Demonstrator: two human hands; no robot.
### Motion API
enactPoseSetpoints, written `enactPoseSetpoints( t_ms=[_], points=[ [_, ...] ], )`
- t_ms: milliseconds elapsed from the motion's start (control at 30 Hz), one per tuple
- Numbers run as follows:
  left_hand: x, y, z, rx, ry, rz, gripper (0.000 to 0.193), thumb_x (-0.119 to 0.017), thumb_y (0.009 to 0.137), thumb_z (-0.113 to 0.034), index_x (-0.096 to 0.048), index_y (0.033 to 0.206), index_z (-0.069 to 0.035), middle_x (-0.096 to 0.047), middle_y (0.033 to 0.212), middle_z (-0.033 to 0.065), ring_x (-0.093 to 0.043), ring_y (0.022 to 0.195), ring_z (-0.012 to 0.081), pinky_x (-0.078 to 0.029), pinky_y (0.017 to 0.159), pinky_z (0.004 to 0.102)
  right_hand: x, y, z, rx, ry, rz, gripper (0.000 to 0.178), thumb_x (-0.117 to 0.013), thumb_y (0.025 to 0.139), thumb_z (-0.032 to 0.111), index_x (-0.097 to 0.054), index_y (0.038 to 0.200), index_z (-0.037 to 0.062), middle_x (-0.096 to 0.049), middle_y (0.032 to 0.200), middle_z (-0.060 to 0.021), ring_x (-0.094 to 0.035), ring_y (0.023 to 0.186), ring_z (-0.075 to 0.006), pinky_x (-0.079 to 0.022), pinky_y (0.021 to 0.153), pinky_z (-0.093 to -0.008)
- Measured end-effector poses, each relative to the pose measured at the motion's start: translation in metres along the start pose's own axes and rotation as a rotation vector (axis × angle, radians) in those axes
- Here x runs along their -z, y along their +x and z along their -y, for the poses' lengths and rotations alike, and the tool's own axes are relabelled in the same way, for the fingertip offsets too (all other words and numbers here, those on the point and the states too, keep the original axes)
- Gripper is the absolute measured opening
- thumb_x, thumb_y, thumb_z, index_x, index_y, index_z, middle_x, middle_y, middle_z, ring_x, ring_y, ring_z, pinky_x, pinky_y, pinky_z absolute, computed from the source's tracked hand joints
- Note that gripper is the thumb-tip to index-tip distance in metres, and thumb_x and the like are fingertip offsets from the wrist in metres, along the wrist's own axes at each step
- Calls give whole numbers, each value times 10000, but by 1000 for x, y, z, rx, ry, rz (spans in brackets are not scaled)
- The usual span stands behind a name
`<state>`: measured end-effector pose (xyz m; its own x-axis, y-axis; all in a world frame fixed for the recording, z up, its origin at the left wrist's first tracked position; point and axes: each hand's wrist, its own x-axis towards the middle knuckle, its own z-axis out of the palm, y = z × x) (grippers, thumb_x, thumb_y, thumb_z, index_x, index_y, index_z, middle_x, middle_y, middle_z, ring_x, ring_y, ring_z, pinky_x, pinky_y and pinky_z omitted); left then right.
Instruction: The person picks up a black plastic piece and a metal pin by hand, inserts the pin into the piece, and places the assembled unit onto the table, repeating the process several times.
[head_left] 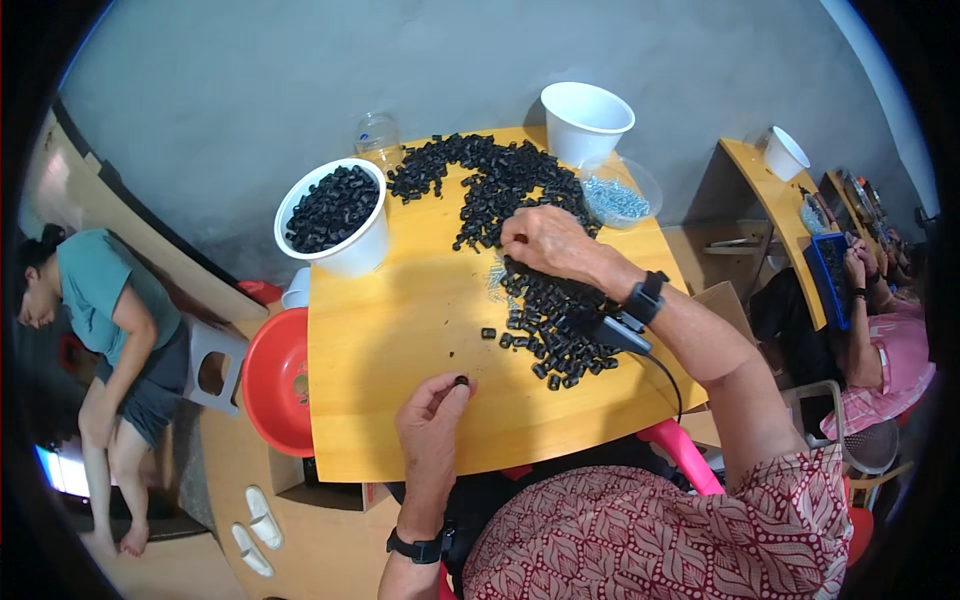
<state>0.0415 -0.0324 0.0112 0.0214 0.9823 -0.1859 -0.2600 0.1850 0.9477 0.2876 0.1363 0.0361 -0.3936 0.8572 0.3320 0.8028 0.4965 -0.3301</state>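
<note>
My left hand (430,418) is just above the near part of the yellow table (385,320), its thumb and fingertips closed on a small black cylindrical piece (461,381). Farther off, my right hand (550,240) reaches over a large spread of black cylindrical pieces (500,185). Its fingers are curled together beside a little heap of small silvery screws (495,278); whatever they pinch is hidden. A few loose black pieces (488,333) lie between my two hands. I wear a dark band on each wrist, and a cabled device hangs by my right one.
A white bucket (335,255) full of black pieces stands at the table's left edge, near a clear jar (378,140). At the back right are a white bucket (588,120) and a clear tub of screws (618,200). A red basin (270,385) sits left; other people sit on both sides.
</note>
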Motion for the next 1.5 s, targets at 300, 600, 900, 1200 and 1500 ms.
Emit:
enactPoseSetpoints(
  t_ms=[300, 600, 900, 1200, 1500],
  points=[
    [4, 0, 4, 28, 2, -11, 166, -658, 934, -34, -684, 1087, 23, -706, 975, 56, -655, 917, 120, -507, 875, 252, -22, 25, 4, -225, -133, 323, 146, -693, 776, 205, -730, 820, 71, -711, 776, -154, -702, 809, -336, -551, 734, -443],
    [1, 1, 6, 45, -53, -31, 157, -654, 936, -47, -687, 1080, 5, -713, 983, 72, -660, 932, 151, -505, 891, 268, -12, 15, 14, -65, 13, 108, 99, -632, 757, 141, -656, 732, 48, -674, 718, -159, -670, 688, -363, -531, 645, -451],
    [10, 5, 5, -18, -53, -51, 166, -651, 941, -53, -682, 1091, 10, -712, 995, 72, -655, 941, 141, -498, 904, 269, -31, -21, 52, 52, 431, 177, 64, -639, 820, 69, -605, 799, 19, -617, 742, -84, -605, 678, -221, -494, 621, -353],
    [75, 73, 17, -588, 595, -416, 115, -607, 920, -44, -601, 1019, 13, -613, 1202, 236, -567, 1181, 354, -429, 995, 417, -19, -32, 61, -13, 422, 156, 64, -622, 852, 59, -591, 828, 8, -555, 719, -68, -541, 621, -165, -456, 585, -320],
    [5, 106, 10, -271, -24, -68, 161, -576, 970, -119, -576, 1086, -8, -476, 1426, 198, -530, 1192, 215, -403, 1020, 339, -8, -32, 66, -104, 560, 137, 37, -626, 885, 32, -630, 878, -4, -545, 742, 7, -489, 664, -55, -436, 583, -243]
  ],
)
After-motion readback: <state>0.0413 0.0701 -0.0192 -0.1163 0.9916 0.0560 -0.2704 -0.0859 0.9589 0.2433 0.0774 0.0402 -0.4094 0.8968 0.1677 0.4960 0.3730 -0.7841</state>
